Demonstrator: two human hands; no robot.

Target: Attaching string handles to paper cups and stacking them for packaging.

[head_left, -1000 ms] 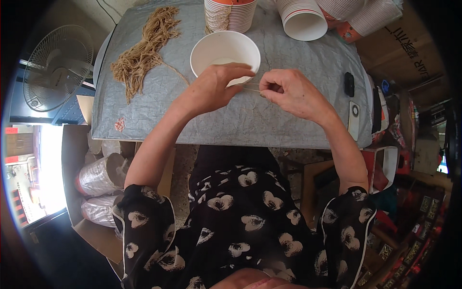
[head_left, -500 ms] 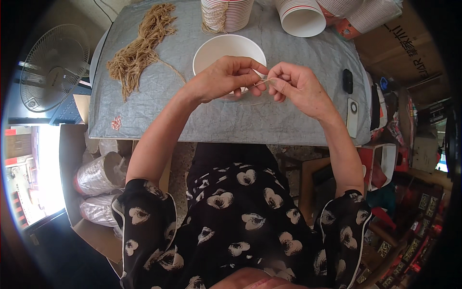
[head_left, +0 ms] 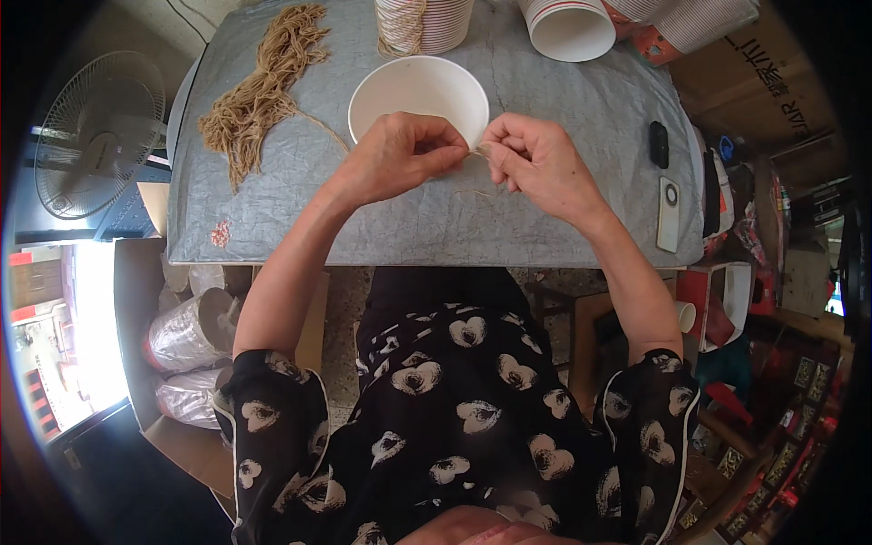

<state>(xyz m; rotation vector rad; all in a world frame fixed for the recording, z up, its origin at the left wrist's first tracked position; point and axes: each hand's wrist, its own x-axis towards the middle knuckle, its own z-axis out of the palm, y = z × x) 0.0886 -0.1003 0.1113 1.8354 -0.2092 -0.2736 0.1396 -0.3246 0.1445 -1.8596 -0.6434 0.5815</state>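
At the upper left there is a pale wall (head_left: 162, 44), and a thin dark cable (head_left: 184, 20) runs along it. Very bright light (head_left: 94, 309) enters on the left side. A grey cover lies over the table (head_left: 604, 113). Below it, one sees a speckled floor (head_left: 348, 304) and wooden furniture (head_left: 586, 331).

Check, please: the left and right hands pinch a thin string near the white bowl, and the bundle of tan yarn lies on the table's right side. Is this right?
Not the side: the head view shows the bundle of tan yarn on the left side of the table. The rest is correct: the left hand and right hand pinch a thin string near the white bowl.
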